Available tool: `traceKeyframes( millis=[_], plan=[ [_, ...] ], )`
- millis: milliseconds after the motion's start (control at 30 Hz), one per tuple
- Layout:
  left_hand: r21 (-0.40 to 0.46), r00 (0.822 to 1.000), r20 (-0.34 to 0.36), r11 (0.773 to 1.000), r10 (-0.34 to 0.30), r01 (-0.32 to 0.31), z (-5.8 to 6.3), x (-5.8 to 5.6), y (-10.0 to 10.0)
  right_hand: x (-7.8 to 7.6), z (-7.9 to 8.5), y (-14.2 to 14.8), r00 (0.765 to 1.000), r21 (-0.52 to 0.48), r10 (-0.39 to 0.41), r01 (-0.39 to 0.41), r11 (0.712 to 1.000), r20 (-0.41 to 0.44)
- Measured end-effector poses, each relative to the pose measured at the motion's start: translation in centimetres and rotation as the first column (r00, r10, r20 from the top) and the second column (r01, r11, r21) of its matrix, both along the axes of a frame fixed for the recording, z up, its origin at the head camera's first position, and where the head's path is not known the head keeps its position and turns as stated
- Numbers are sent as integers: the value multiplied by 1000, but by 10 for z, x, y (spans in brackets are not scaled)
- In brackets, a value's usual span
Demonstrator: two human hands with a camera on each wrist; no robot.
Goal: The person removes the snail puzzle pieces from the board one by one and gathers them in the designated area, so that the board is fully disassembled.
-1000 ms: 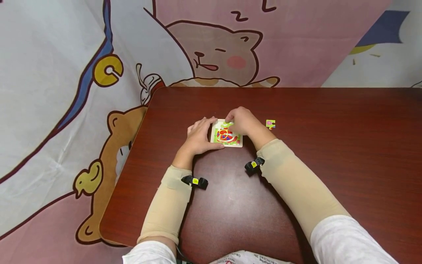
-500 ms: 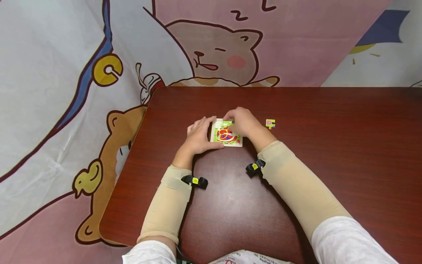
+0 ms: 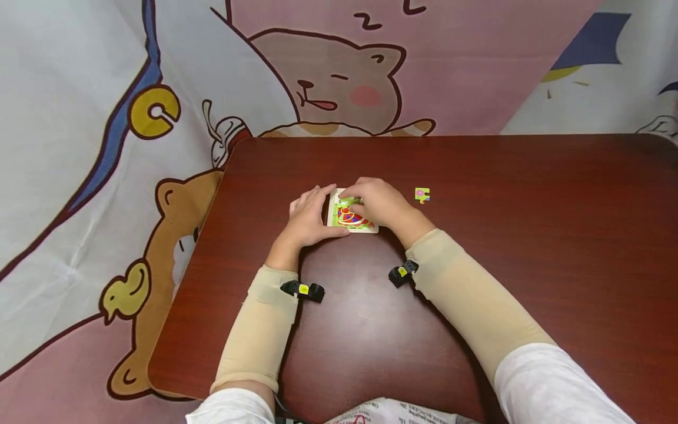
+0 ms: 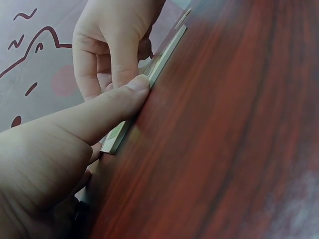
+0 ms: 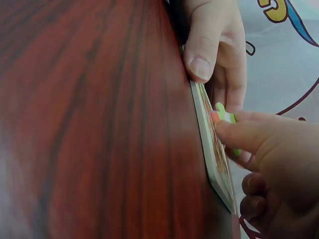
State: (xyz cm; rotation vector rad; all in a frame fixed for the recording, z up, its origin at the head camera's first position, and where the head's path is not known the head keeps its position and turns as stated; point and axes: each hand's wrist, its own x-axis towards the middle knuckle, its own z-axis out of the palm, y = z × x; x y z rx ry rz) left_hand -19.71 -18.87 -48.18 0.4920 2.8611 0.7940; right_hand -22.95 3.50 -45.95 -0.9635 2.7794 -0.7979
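Note:
A small square jigsaw puzzle board [image 3: 365, 230] with a pale frame and a red, blue and green picture lies flat on the table. My left hand [image 3: 306, 222] holds it at its left side, thumb on the near edge and fingers toward the far corner. Over the board's upper part is my right hand [image 3: 385, 203]. It pinches a green puzzle piece [image 5: 227, 117] with a red and white patch between thumb and forefinger, tilted close over the board in the right wrist view. In the head view the right fingers hide part of the board.
A loose green puzzle piece [image 3: 422, 194] with a pink print lies on the table to the right of the board. The dark red-brown table [image 3: 529, 235] ends at a cartoon-printed cloth [image 3: 450, 70] behind and on the left.
The right hand has shifted left over the board, toward its upper left part. The left hand keeps its place on the frame. The head view has turned slightly right.

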Motion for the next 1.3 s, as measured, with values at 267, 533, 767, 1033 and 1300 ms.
traceKeyframes(
  millis=[267,533,767,1033,1300],
  plan=[
    [8,1000,0,1000,-3,3,0,-1,4,2,1,14,999,-52,12,-10,999,31],
    [3,1000,-8,1000,5,-5,-1,-1,0,5,2,19,998,-71,63,-61,996,22],
    [-5,1000,-4,1000,11,-11,0,1,-2,3,-9,29,996,-228,-8,30,973,94],
    [3,1000,2,1000,10,-10,3,2,1,8,-2,45,988,-251,-118,139,958,99],
    [-11,1000,9,1000,5,-5,2,0,3,11,0,81,976,-274,-195,214,938,95]
  ],
)
